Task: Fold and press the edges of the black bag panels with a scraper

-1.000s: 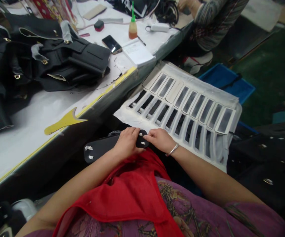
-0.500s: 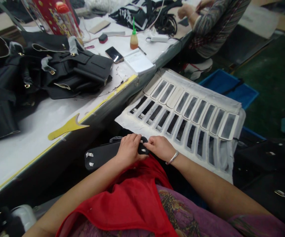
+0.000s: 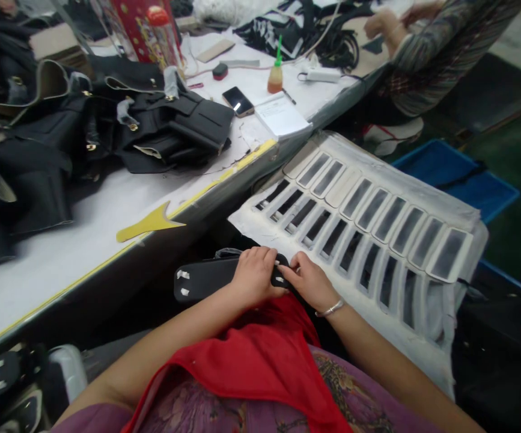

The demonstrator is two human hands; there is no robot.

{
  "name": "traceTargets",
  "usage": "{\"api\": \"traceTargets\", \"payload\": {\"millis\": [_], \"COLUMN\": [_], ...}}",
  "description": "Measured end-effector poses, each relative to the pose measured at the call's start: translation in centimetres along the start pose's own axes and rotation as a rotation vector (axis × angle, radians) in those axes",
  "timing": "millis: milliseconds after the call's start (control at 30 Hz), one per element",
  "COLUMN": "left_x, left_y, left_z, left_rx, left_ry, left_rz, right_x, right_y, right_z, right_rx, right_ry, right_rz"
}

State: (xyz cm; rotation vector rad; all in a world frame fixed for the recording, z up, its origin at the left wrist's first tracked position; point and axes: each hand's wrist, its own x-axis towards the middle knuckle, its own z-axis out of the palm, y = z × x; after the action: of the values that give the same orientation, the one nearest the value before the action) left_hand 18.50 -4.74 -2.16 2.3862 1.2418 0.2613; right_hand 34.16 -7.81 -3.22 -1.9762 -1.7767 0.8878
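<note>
Lower at the wrist than half a second ago, the right hand [image 3: 313, 285] has tilted down, its thumb staying near a white tab [image 3: 279, 279] at one end of the black padded piece [image 3: 208, 279]; whether its fingers pinch anything, I cannot tell. Left hand [image 3: 256, 278] fingers are wrapped over that piece, gripping it just above the red apron [image 3: 246, 361], off the near edge of the counter [image 3: 80, 207] (a yellow forked cutout [image 3: 145, 227] overhangs that edge).
</note>
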Motion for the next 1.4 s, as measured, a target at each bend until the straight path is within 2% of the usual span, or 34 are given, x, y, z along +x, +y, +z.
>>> {"api": "traceTargets", "payload": {"millis": [67, 133, 200, 267, 300, 333, 367, 433, 533, 600, 667, 733, 833, 967, 1233, 1400], "left_x": [-0.7, -2.4, -5.1, -8.5, -10.2, -11.7, -12.9, -14.4, -14.9, -14.6, -14.4, -14.3, -14.4, -14.5, -14.7, -14.9], "left_y": [-0.5, -2.0, -4.4, -7.3, -8.8, -10.1, -11.3, -12.8, -13.3, -13.1, -13.0, -13.1, -13.4, -13.7, -14.2, -14.2], "left_z": [-1.3, -3.0, -4.8, -6.2, -6.6, -6.7, -6.7, -6.4, -5.8, -5.7, -5.8, -5.8, -5.7, -5.4, -5.3, -5.2], "left_rx": [-0.095, -0.191, -0.235, -0.27, -0.315, -0.383, -0.456, -0.606, -0.769, -0.823, -0.854, -0.875, -0.898, -0.963, -1.045, -1.024], "left_ry": [0.012, 0.117, 0.323, 0.501, 0.526, 0.498, 0.449, 0.33, 0.245, 0.244, 0.254, 0.262, 0.276, 0.275, 0.26, 0.27], "left_rz": [0.063, 0.067, -0.115, -0.431, -0.578, -0.684, -0.743, -0.778, -0.783, -0.806, -0.824, -0.829, -0.826, -0.844, -0.827, -0.825], "right_x": [0.0, 0.2, 0.7, 1.0, 1.1, 1.3, 1.4, 1.7, 2.1, 2.3, 2.5, 2.7, 3.1, 3.4, 3.6, 3.6], "right_y": [0.1, 0.3, 0.4, 0.6, 0.6, 0.5, 0.4, -0.6, -3.7, -6.6, -9.5, -11.8, -14.0, -14.8, -14.8, -15.0], "right_z": [0.4, 0.6, 0.6, 0.4, 0.1, -0.2, -0.6, -1.4, -1.6, -0.5, 1.7, 4.4, 8.0, 10.1, 10.0, 10.8], "right_rx": [0.066, 0.08, 0.036, -0.019, -0.042, -0.063, -0.087, -0.149, -0.25, -0.281, -0.293, -0.307, -0.339, -0.373, -0.399, -0.406], "right_ry": [0.0, -0.019, -0.052, -0.097, -0.122, -0.146, -0.159, -0.111, 0.053, 0.066, -0.015, -0.112, -0.213, -0.246, -0.261, -0.271], "right_rz": [-0.005, -0.024, -0.052, -0.069, -0.07, -0.074, -0.083, -0.134, -0.328, -0.516, -0.691, -0.806, -0.86, -0.848, -0.882, -0.896]}}
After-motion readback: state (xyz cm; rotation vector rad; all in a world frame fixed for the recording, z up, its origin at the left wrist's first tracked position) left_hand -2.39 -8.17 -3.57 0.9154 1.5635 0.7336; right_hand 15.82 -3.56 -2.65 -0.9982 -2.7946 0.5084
